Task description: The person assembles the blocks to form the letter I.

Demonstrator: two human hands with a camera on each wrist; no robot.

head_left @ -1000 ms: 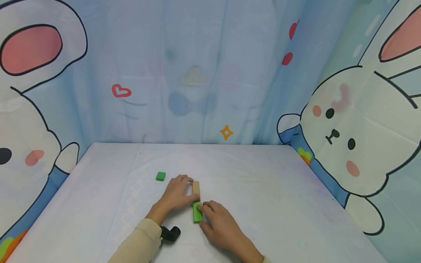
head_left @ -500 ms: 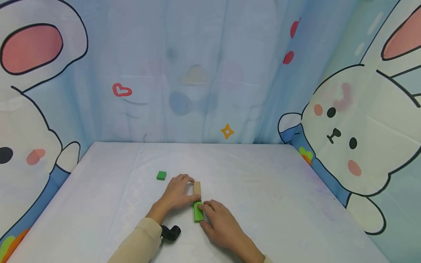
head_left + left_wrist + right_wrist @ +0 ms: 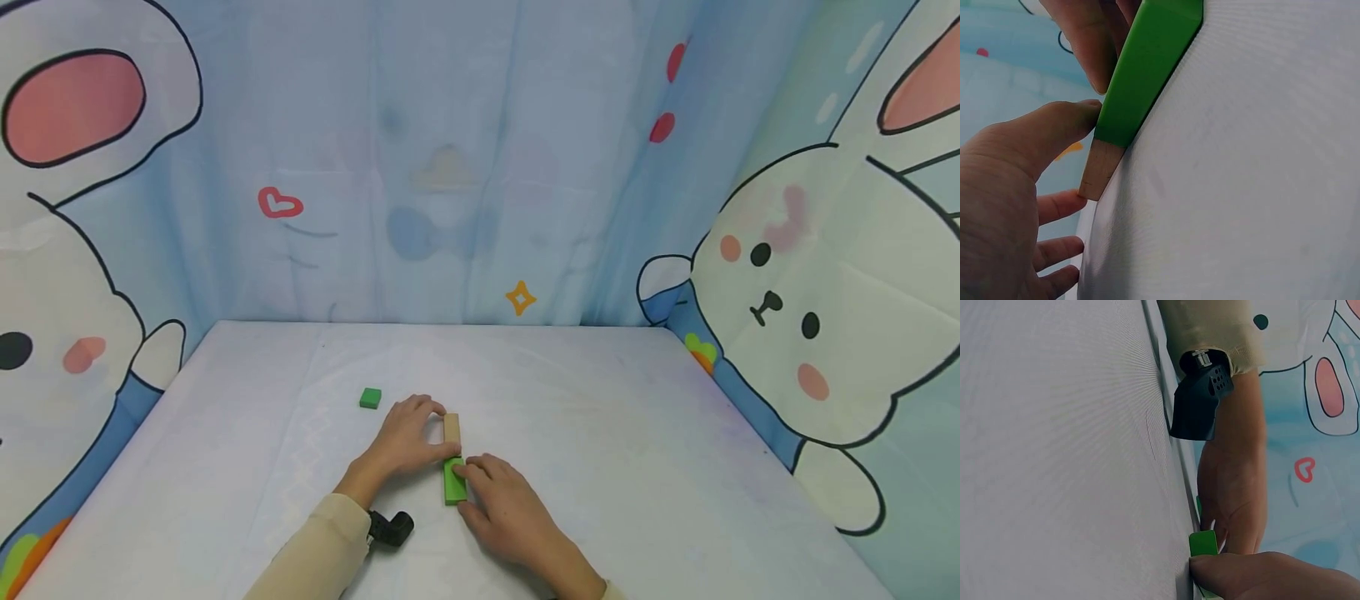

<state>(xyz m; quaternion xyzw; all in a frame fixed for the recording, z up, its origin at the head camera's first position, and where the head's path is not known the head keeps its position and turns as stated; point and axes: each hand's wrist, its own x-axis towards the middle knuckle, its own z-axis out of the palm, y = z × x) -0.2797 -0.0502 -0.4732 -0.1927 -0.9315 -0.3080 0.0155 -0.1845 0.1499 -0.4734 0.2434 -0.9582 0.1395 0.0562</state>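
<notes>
Unmoved, left grip (image 3: 405, 437) spans wooden block (image 3: 452, 427); right grip (image 3: 506, 510) holds green block (image 3: 454, 490).

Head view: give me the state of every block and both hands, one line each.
small green block: lying on the table, apart from the other blocks
wooden block: lying end to end with the long green block
long green block: lying on the table, its far end meeting the wooden block
left hand: thumb and finger spanning the wooden block
right hand: holding the long green block
</notes>
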